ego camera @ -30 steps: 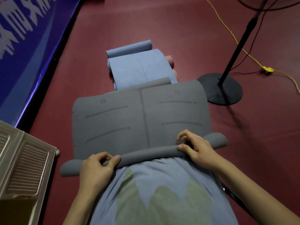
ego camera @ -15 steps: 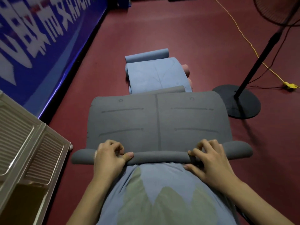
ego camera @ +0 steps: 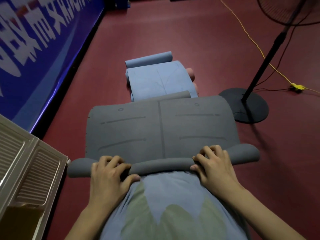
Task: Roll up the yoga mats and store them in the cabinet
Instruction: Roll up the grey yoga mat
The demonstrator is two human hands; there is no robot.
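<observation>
A grey yoga mat (ego camera: 159, 129) lies flat on the red floor, its near end wound into a thin roll (ego camera: 162, 164). My left hand (ego camera: 107, 174) grips the roll left of centre, fingers curled over it and thumb underneath. My right hand (ego camera: 214, 165) grips it right of centre the same way. Beyond the grey mat lies a light blue mat (ego camera: 159, 78), partly rolled at its far end, with a pink mat (ego camera: 191, 73) showing beneath its right edge. A beige cabinet (ego camera: 26, 170) with a slatted door stands at the left.
A black standing fan's pole and round base (ego camera: 245, 108) stand right of the mats. A yellow cable (ego camera: 259, 49) runs across the floor behind it. A blue banner wall (ego camera: 43, 40) borders the left side. My light blue shirt fills the bottom centre.
The roll has advanced a little along the grey mat. Both hands shifted their grip on it, and the view has tilted to show more of the cabinet.
</observation>
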